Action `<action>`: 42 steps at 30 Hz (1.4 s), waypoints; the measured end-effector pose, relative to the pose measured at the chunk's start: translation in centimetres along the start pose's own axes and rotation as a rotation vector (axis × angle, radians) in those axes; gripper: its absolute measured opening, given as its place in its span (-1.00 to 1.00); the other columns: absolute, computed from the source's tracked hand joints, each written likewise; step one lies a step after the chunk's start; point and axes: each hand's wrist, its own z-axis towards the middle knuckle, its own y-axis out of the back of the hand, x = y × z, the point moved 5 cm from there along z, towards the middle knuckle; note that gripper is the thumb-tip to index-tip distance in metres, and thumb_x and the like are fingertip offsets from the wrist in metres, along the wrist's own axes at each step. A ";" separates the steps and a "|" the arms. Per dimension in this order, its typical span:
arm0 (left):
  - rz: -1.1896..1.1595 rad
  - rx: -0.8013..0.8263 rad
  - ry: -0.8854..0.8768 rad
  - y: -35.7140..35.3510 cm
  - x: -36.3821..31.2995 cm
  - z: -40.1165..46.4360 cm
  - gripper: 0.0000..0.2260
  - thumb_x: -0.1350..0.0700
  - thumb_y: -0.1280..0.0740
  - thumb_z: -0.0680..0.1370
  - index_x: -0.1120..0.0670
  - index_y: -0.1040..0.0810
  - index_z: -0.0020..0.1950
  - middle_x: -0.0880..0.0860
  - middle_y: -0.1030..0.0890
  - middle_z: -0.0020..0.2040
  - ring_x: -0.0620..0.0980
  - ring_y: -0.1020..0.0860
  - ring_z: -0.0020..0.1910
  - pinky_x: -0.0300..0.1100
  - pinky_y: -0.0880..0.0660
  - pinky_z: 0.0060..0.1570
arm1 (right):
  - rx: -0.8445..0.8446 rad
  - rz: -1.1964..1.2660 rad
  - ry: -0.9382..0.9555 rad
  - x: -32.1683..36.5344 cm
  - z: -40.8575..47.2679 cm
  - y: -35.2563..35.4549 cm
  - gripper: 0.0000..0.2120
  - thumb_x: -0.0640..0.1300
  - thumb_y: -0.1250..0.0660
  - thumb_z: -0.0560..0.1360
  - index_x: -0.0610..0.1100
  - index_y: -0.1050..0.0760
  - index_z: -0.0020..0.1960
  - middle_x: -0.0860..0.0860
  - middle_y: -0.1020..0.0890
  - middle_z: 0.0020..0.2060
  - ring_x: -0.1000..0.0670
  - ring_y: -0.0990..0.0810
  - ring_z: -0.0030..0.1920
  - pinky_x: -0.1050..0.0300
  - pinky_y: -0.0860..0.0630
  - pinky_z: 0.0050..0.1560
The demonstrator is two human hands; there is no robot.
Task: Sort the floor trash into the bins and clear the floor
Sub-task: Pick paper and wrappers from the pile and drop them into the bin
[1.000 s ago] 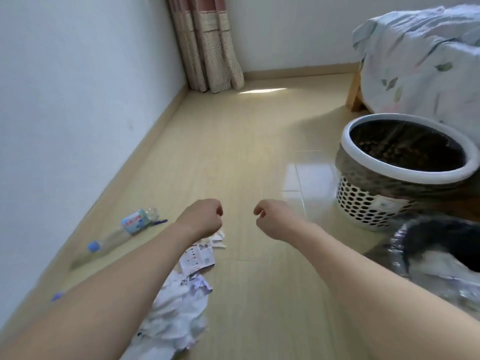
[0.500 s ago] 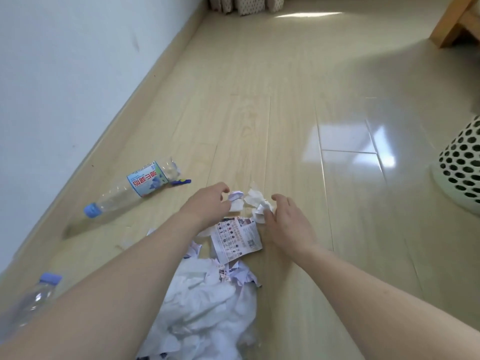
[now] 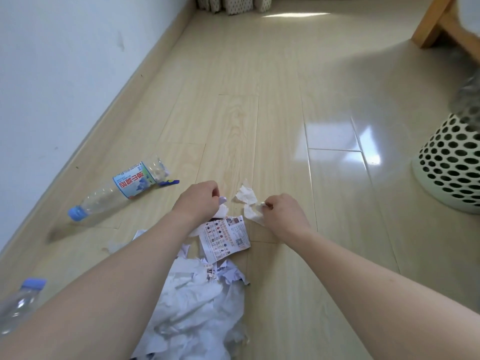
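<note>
A heap of crumpled white paper (image 3: 197, 310) lies on the wood floor between my forearms. Just beyond it lies a printed leaflet (image 3: 225, 240). My left hand (image 3: 198, 200) pinches a small white paper scrap (image 3: 222, 207). My right hand (image 3: 281, 211) pinches another white scrap (image 3: 253, 216) at its edge. A third crumpled scrap (image 3: 245, 194) rests on the floor between the hands. An empty plastic bottle (image 3: 122, 190) with a blue cap and a label lies to the left. A second blue-capped bottle (image 3: 19, 305) lies at the lower left edge.
A white perforated bin (image 3: 452, 167) stands at the right edge, only partly in view. A blue pen (image 3: 168, 182) lies by the labelled bottle's base. The white wall (image 3: 52, 74) runs along the left. A wooden bed leg (image 3: 433, 22) and a curtain hem (image 3: 233, 3) are at the far end.
My head has tilted down and the bins have left the centre of view. Both hands have dropped to the floor and taken hold of paper scraps, then drawn slightly apart.
</note>
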 end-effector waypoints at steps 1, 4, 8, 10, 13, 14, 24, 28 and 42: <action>-0.041 -0.018 0.014 0.6 0.0 -0.5 -0.80 -0.03 -0.30 0.58 0.10 -0.49 -0.09 0.01 -0.57 -0.18 0.01 -0.51 -0.20 -0.15 -0.33 -0.31 | -0.003 0.016 -0.007 -0.1 -0.5 0.6 -0.66 -0.15 -0.17 0.58 -0.13 -0.35 -0.38 -0.04 -0.41 -0.32 -0.07 -0.39 -0.34 0.16 -0.19 -0.45; -0.203 -0.066 0.061 3.1 -0.7 -2.2 -0.81 0.00 -0.34 0.55 0.11 -0.50 -0.12 0.00 -0.56 -0.20 -0.04 -0.47 -0.27 -0.18 -0.31 -0.34 | -0.001 0.070 -0.015 0.3 -2.3 3.1 -0.76 -0.16 -0.16 0.58 -0.18 -0.49 -0.21 -0.02 -0.49 -0.30 -0.03 -0.41 -0.37 0.18 -0.28 -0.42; -0.522 -0.037 0.083 6.9 -3.9 -5.5 -0.90 0.16 -0.38 0.51 0.16 -0.51 -0.14 0.06 -0.62 -0.28 -0.01 -0.56 -0.32 -0.17 -0.43 -0.24 | -0.019 0.187 -0.008 1.5 -5.5 7.5 -0.81 -0.17 -0.15 0.56 -0.15 -0.53 -0.03 0.03 -0.55 -0.22 -0.07 -0.54 -0.26 0.12 -0.47 -0.27; -0.614 0.013 0.055 8.8 -6.6 -7.6 -0.95 0.25 -0.36 0.49 0.16 -0.50 -0.13 0.08 -0.63 -0.26 0.00 -0.58 -0.33 -0.14 -0.45 -0.23 | -0.026 0.221 0.003 2.2 -7.5 10.4 -0.82 -0.17 -0.16 0.55 -0.16 -0.53 -0.03 0.00 -0.58 -0.17 -0.12 -0.61 -0.17 0.02 -0.55 -0.18; -0.668 0.071 -0.020 10.8 -11.6 -10.2 -0.90 0.32 -0.35 0.44 0.16 -0.50 -0.12 0.06 -0.64 -0.25 0.02 -0.58 -0.32 -0.14 -0.47 -0.24 | -0.002 0.213 0.006 3.0 -10.1 15.3 -0.86 -0.13 -0.24 0.54 -0.16 -0.54 -0.05 -0.02 -0.63 -0.17 -0.09 -0.64 -0.18 0.08 -0.55 -0.17; -0.675 0.084 -0.046 11.3 -13.6 -11.1 -0.89 0.33 -0.35 0.43 0.16 -0.50 -0.12 0.06 -0.64 -0.25 0.02 -0.59 -0.32 -0.14 -0.47 -0.24 | 0.019 0.208 -0.003 2.8 -11.2 17.3 -0.87 -0.12 -0.27 0.53 -0.16 -0.55 -0.06 -0.02 -0.63 -0.19 -0.06 -0.62 -0.23 0.12 -0.52 -0.19; -0.664 0.161 -0.353 7.5 -41.5 -20.7 -0.96 0.26 -0.29 0.49 0.16 -0.51 -0.15 0.10 -0.61 -0.31 0.02 -0.55 -0.37 -0.17 -0.42 -0.31 | -0.209 -0.049 -0.282 -12.0 -24.6 39.7 -0.82 -0.23 -0.20 0.54 -0.23 -0.57 -0.02 -0.11 -0.65 -0.22 -0.11 -0.61 -0.25 0.16 -0.50 -0.32; -0.501 0.265 -0.389 0.4 -48.7 -23.6 -0.92 0.23 -0.27 0.45 0.15 -0.55 -0.15 0.18 -0.66 -0.20 0.09 -0.67 -0.26 -0.08 -0.60 -0.25 | -0.214 -0.022 -0.442 -20.6 -29.7 41.1 -0.81 -0.15 -0.20 0.53 -0.23 -0.50 -0.18 -0.10 -0.54 -0.38 -0.11 -0.51 -0.36 0.21 -0.40 -0.41; -0.100 0.146 -0.232 8.2 -34.9 -15.4 -0.83 0.25 -0.22 0.47 0.15 -0.59 -0.07 0.15 -0.66 -0.11 0.06 -0.58 -0.21 -0.22 -0.43 -0.29 | -0.020 -0.147 -0.030 -8.5 -21.7 33.4 -0.69 -0.14 -0.22 0.50 -0.22 -0.55 0.18 -0.16 -0.60 0.10 -0.15 -0.59 0.11 -0.03 -0.55 0.13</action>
